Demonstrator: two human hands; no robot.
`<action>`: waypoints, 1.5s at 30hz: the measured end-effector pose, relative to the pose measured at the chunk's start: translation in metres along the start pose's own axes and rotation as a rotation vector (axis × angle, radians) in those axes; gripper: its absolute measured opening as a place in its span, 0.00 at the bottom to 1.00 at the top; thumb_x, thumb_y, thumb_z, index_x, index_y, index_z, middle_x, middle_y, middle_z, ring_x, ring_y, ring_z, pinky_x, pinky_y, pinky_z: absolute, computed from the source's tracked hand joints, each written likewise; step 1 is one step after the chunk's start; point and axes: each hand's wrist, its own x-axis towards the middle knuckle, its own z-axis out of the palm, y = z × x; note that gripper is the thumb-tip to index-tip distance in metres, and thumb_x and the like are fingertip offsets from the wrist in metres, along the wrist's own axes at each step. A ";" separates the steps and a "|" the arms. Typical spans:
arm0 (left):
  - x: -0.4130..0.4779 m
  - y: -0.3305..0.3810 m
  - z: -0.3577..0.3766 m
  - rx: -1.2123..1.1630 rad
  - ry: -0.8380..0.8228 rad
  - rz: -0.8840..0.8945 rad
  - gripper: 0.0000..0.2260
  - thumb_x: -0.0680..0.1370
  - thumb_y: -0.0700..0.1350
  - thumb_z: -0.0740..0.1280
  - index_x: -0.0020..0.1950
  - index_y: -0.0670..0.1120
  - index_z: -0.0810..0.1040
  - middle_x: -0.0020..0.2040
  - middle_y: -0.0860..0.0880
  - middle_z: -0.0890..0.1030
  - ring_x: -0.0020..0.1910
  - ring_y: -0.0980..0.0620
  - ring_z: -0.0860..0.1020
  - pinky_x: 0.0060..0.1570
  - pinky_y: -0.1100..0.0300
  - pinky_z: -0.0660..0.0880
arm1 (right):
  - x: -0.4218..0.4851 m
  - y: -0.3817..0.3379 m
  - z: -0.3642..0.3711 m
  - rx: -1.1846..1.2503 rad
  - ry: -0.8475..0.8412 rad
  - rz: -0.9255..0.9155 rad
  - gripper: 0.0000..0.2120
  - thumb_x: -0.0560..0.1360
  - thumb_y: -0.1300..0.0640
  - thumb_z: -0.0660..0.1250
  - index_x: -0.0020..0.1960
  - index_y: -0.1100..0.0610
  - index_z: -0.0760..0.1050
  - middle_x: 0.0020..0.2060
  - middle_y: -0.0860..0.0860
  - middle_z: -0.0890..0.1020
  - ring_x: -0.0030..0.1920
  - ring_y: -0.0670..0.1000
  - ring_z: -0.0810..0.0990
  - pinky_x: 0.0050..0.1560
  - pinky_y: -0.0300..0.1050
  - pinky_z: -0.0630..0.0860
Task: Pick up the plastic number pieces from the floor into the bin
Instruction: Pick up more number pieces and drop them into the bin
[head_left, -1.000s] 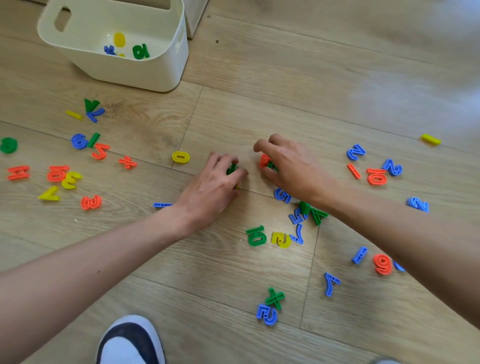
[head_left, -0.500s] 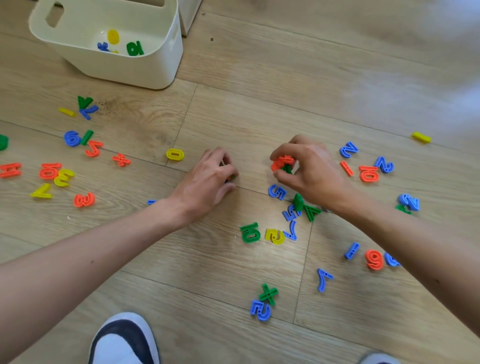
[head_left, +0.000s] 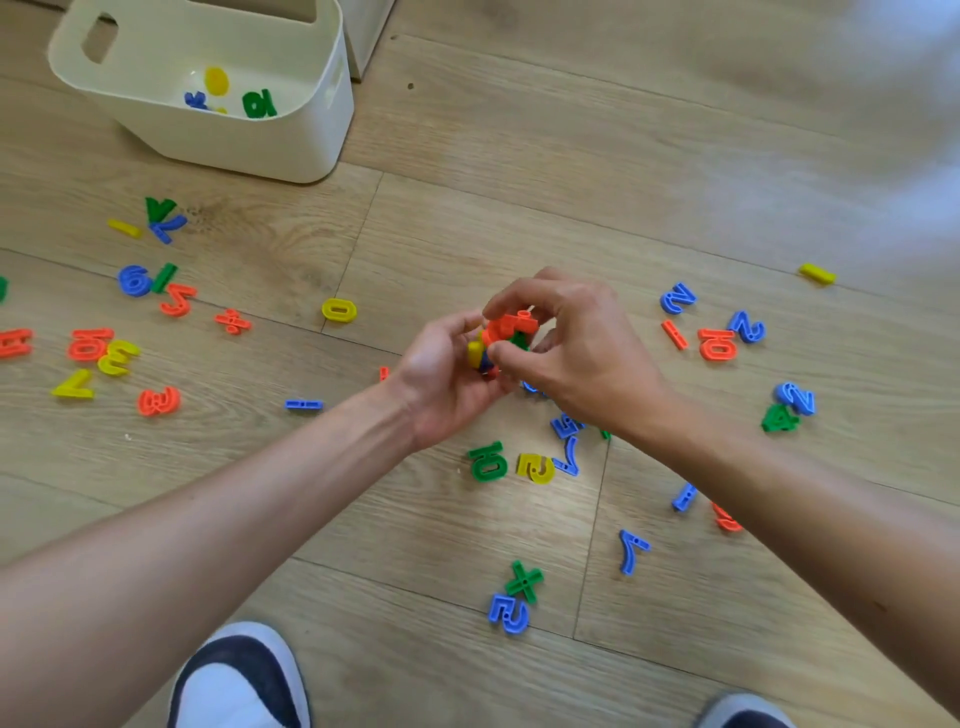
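Head-worn view — steeply down onto the floor; close, wide-angle

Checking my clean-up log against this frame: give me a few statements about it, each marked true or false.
1. The left hand and right hand hold a bunch of pieces between them. True.
2. The bin is empty. False: the bin holds a green 10 and other pieces.
3. A yellow 0 lies on the floor. True.
4. No pieces remain on the floor. False: many, such as a blue 7, lie there.
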 end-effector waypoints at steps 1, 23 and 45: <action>-0.001 -0.001 0.002 0.006 -0.039 -0.026 0.15 0.82 0.46 0.54 0.52 0.40 0.77 0.47 0.43 0.79 0.41 0.50 0.79 0.43 0.60 0.75 | -0.001 0.000 0.001 -0.043 -0.023 -0.021 0.11 0.68 0.56 0.73 0.50 0.51 0.83 0.43 0.52 0.80 0.39 0.50 0.79 0.43 0.54 0.78; -0.021 -0.021 -0.010 1.081 0.066 0.266 0.16 0.80 0.51 0.64 0.35 0.45 0.71 0.31 0.49 0.71 0.26 0.55 0.69 0.22 0.67 0.60 | -0.080 0.047 -0.007 -0.655 -0.357 0.158 0.44 0.61 0.27 0.69 0.71 0.43 0.61 0.62 0.49 0.65 0.58 0.51 0.70 0.40 0.48 0.77; -0.032 -0.063 -0.039 2.495 0.162 0.714 0.17 0.77 0.57 0.65 0.56 0.45 0.68 0.50 0.47 0.76 0.39 0.40 0.81 0.28 0.53 0.63 | -0.086 0.038 0.027 -0.593 -0.272 0.072 0.14 0.74 0.47 0.69 0.54 0.52 0.72 0.59 0.53 0.67 0.55 0.53 0.70 0.34 0.53 0.79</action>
